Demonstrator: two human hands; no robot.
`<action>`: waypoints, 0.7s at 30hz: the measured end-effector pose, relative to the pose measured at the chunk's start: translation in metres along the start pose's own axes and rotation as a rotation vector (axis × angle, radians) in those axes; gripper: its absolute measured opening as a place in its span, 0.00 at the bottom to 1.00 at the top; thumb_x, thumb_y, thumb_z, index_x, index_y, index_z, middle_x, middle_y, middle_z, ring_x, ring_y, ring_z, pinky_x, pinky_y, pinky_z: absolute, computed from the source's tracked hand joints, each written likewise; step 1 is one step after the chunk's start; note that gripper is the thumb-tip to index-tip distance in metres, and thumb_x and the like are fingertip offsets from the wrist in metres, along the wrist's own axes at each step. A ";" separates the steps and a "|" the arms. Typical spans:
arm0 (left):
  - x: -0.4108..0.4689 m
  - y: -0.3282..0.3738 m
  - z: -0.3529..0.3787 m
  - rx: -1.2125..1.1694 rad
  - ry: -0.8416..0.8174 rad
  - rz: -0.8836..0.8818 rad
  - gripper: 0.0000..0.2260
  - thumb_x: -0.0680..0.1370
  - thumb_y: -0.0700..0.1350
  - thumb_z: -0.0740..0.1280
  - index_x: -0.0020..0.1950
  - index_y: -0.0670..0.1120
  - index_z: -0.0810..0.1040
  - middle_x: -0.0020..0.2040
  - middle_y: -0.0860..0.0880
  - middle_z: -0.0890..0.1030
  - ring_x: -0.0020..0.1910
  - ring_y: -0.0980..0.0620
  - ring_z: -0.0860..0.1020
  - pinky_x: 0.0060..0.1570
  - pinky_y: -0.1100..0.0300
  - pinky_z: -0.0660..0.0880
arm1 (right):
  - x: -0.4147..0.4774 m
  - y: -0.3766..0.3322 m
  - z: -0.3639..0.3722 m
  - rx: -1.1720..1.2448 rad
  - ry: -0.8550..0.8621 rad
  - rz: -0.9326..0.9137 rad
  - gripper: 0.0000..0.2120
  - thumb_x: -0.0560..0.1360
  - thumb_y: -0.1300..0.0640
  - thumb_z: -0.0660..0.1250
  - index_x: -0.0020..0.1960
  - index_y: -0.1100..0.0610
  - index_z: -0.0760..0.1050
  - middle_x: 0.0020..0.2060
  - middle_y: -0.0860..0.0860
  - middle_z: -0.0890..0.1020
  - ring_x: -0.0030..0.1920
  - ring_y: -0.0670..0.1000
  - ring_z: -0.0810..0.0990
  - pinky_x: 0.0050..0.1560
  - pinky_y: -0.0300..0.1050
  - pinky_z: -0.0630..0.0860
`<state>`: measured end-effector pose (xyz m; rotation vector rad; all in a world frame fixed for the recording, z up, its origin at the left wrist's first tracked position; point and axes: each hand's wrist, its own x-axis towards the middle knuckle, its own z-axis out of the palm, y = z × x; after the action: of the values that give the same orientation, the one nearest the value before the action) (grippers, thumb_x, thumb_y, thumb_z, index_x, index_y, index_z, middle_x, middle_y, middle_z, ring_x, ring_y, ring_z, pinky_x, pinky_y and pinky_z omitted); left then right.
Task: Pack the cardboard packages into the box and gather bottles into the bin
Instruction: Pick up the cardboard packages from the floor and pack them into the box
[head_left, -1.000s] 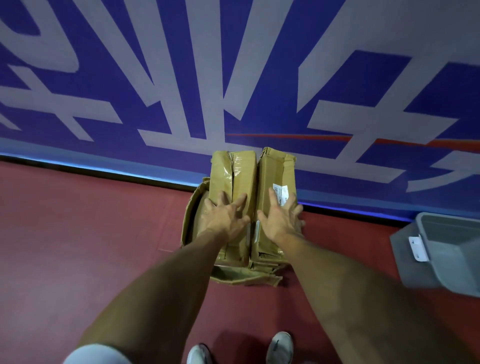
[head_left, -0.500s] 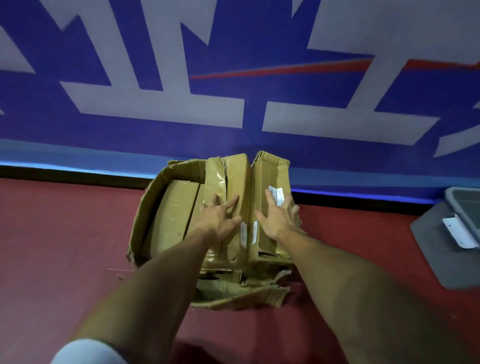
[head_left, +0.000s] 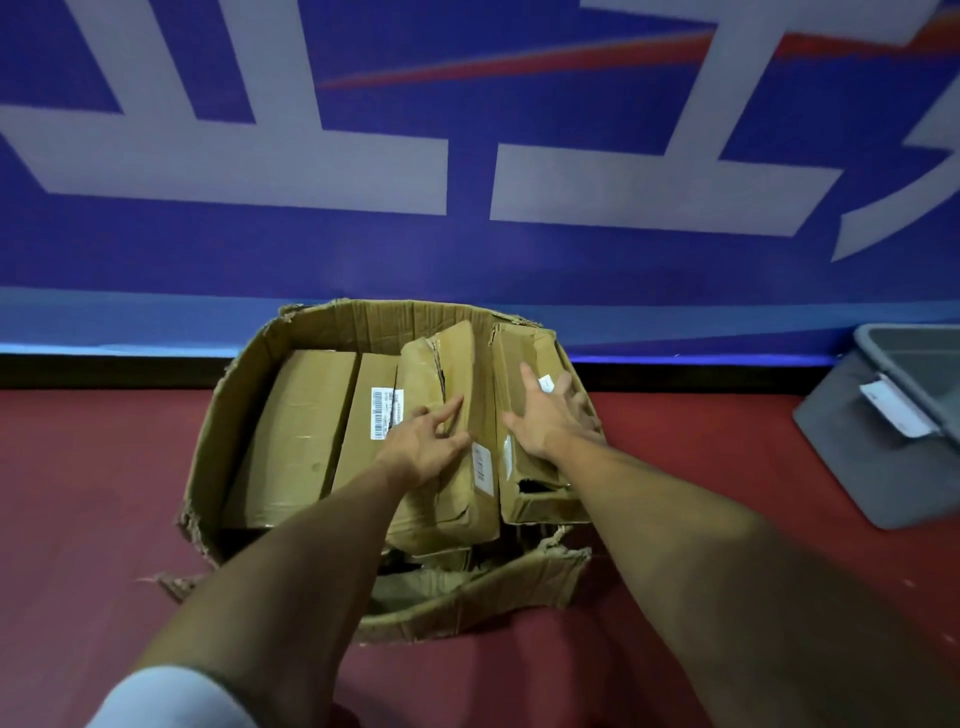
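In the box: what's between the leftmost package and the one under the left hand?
One more cardboard package, bearing a barcode label, stands between the leftmost package and the crumpled package under the left hand. The head view shows it.

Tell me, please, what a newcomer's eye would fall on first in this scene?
Two bare arms reach down the middle, the left hand flat on a crumpled taped package, the right hand on the rightmost package. These stand beside two plainer packages in a torn cardboard box on the red floor, against a blue wall with big white lettering. A grey bin sits at the right edge.
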<state>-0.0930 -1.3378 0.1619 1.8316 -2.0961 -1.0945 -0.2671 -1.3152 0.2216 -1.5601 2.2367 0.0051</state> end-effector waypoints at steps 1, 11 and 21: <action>0.001 0.002 0.000 0.007 0.006 -0.005 0.30 0.77 0.66 0.61 0.78 0.67 0.55 0.78 0.44 0.62 0.72 0.39 0.67 0.71 0.45 0.67 | 0.001 0.000 -0.001 -0.002 -0.001 0.003 0.36 0.81 0.43 0.62 0.80 0.40 0.43 0.78 0.59 0.45 0.76 0.67 0.53 0.71 0.70 0.59; -0.003 0.005 -0.031 -0.053 0.156 -0.038 0.29 0.77 0.64 0.64 0.77 0.63 0.63 0.76 0.46 0.64 0.70 0.42 0.69 0.68 0.47 0.70 | 0.005 -0.025 0.018 -0.041 0.022 -0.050 0.35 0.81 0.42 0.61 0.80 0.42 0.46 0.75 0.59 0.53 0.71 0.64 0.60 0.67 0.64 0.62; 0.005 0.014 -0.067 0.212 0.125 -0.025 0.30 0.76 0.67 0.61 0.77 0.64 0.61 0.75 0.44 0.64 0.67 0.39 0.70 0.65 0.45 0.72 | 0.011 -0.019 0.010 0.116 0.051 0.003 0.35 0.81 0.42 0.60 0.80 0.41 0.43 0.78 0.56 0.47 0.76 0.65 0.55 0.71 0.68 0.61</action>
<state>-0.0683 -1.3706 0.2168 1.9663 -2.1931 -0.7660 -0.2497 -1.3296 0.2137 -1.5109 2.2357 -0.1615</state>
